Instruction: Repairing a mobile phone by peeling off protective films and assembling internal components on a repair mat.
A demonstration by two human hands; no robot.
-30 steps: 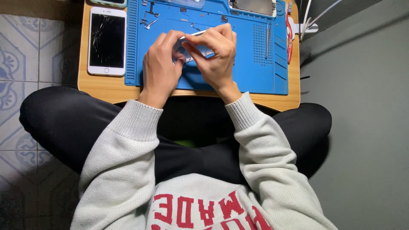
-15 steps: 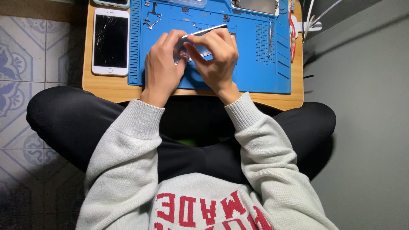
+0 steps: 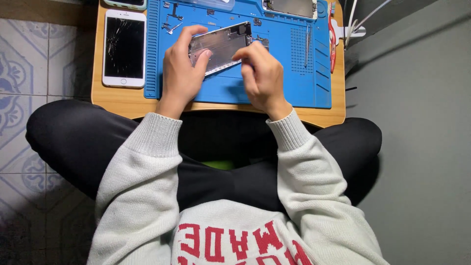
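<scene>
the left hand (image 3: pixel 180 73) reaches forward from a pale grey knit sleeve (image 3: pixel 147 162), wrist straight, fingers curled over the far edge of a metal phone frame (image 3: pixel 221 46) and thumb pressed on its near face, so it is clamped on the left end of that part. the right hand (image 3: pixel 260 73) comes in from the other sleeve with its knuckles up and fingers bent inward; its fingertips pinch at the frame's near right edge, though whether anything small sits between them cannot be told. the two hands are close together but not touching. the phone frame is a thin silvery rectangular plate, shiny and greyish, with a dark strip of small parts at its right end; it is tilted, right end farther away and raised above the blue work mat (image 3: pixel 294 83). it sits between both hands, over the middle of the mat. left of the mat, on the wooden lap table (image 3: pixel 122 100), lies a white phone with a cracked dark screen (image 3: pixel 124 48). on the mat's far right part lie a thin metal tool (image 3: pixel 307 46) and, at the mat's right edge, a red-handled tool (image 3: pixel 333 41). another opened phone body (image 3: pixel 292 7) rests at the mat's far edge. below the table are crossed legs in black trousers (image 3: pixel 78 142).
</scene>
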